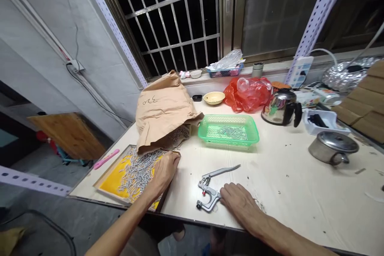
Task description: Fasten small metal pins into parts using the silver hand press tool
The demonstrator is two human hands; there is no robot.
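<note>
My left hand (166, 167) is closed over the far right corner of a shallow tray (112, 199) with a yellow bottom. Its fingertips are hidden, so what they grip cannot be seen. Many small silver metal pins (139, 172) lie heaped in the tray. My right hand (238, 202) is wrapped round one handle of grey snap-fastener pliers (211, 198), which lie on the table with their jaws towards the left and the other handle spread away. Behind them stands a green plastic basket (204, 130) with more pins (232, 132) on its bottom.
An open brown paper bag (165, 108) leans over the tray's far edge. A pink tool (106, 159) lies to its left. Further back are a yellow bowl (214, 97), a red plastic bag (247, 94) and a kettle (280, 108). A lidded pot (333, 148) stands at right.
</note>
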